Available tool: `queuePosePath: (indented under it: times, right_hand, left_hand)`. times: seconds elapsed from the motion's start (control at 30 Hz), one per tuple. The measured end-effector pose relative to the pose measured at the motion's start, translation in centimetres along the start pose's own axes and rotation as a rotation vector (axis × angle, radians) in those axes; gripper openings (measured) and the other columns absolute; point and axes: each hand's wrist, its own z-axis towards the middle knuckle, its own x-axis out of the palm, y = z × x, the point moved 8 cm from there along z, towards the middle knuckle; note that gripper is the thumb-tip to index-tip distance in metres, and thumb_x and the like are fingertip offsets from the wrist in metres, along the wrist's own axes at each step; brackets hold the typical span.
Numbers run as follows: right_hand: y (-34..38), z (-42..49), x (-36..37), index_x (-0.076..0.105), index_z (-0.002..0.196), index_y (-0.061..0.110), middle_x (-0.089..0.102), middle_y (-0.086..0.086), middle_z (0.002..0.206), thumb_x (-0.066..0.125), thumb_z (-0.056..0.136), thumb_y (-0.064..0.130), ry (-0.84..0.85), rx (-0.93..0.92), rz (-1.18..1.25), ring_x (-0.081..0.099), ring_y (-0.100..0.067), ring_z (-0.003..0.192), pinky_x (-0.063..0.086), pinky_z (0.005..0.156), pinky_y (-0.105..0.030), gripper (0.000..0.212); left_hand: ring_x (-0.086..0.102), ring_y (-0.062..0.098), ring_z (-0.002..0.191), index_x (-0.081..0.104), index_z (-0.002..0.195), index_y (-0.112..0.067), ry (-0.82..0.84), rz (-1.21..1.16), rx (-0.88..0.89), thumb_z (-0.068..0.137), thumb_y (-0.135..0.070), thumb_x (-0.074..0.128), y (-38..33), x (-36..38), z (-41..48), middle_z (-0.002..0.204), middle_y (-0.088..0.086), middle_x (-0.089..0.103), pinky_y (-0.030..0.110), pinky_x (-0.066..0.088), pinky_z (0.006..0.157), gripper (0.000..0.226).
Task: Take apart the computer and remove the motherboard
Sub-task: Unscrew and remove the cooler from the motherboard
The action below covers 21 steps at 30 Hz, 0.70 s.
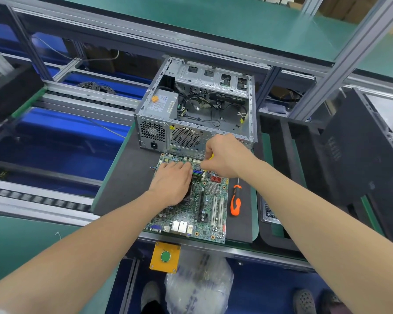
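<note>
Head view is showing the motherboard [210,207] lying flat on the dark mat [123,182], just in front of the opened computer case [197,105]. The left hand [171,182] is pressing down on the board with fingers nearly straight. The right hand [225,155] is gripping a yellow-handled tool [211,156] over the board's far end. An orange screwdriver [235,200] is lying beside the board.

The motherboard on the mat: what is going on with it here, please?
A person works bare-handed. The motherboard already lies out of the open computer case, on the dark mat in front of it. The left grip presses flat on the board, while the right grip pinches a small yellow item at the board's far end; what it is cannot be told. An orange screwdriver lies on the mat beside the board.
</note>
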Motion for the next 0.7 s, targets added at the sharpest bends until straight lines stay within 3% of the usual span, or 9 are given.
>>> queuePosePath:
  times: [0.27, 0.6, 0.7]
  right_hand:
    - [0.1, -0.2, -0.02, 0.071, 0.088, 0.01, 0.069, -0.008, 0.085, 0.073, 0.087, 0.029, 0.016, -0.022, 0.003, 0.067, -0.028, 0.081, 0.05, 0.058, -0.031, 0.018]
    - [-0.01, -0.25, 0.12, 0.068, 0.087, 0.013, 0.07, -0.007, 0.085, 0.072, 0.085, 0.028, 0.029, -0.03, -0.02, 0.066, -0.027, 0.08, 0.057, 0.066, -0.036, 0.015]
    - [0.65, -0.09, 0.33, 0.067, 0.092, 0.013, 0.066, -0.007, 0.091, 0.07, 0.087, 0.028, 0.041, -0.064, -0.07, 0.063, -0.028, 0.082, 0.048, 0.057, -0.032, 0.016]
  left_hand:
    - [0.059, 0.027, 0.095, 0.052, 0.107, -0.022, -0.009, -0.013, -0.002, 0.11, -0.033, 0.026, 0.04, -0.01, 0.01, 0.102, -0.001, 0.067, 0.041, 0.039, 0.086, 0.028]
    - [0.058, 0.027, 0.093, 0.05, 0.104, -0.021, -0.023, -0.03, -0.007, 0.11, -0.033, 0.026, -0.05, -0.22, 0.0, 0.099, -0.001, 0.066, 0.041, 0.037, 0.084, 0.028]
    - [0.059, 0.028, 0.094, 0.051, 0.105, -0.021, -0.04, -0.041, -0.009, 0.11, -0.033, 0.026, -0.03, -0.29, -0.06, 0.1, -0.001, 0.066, 0.041, 0.038, 0.086, 0.028]
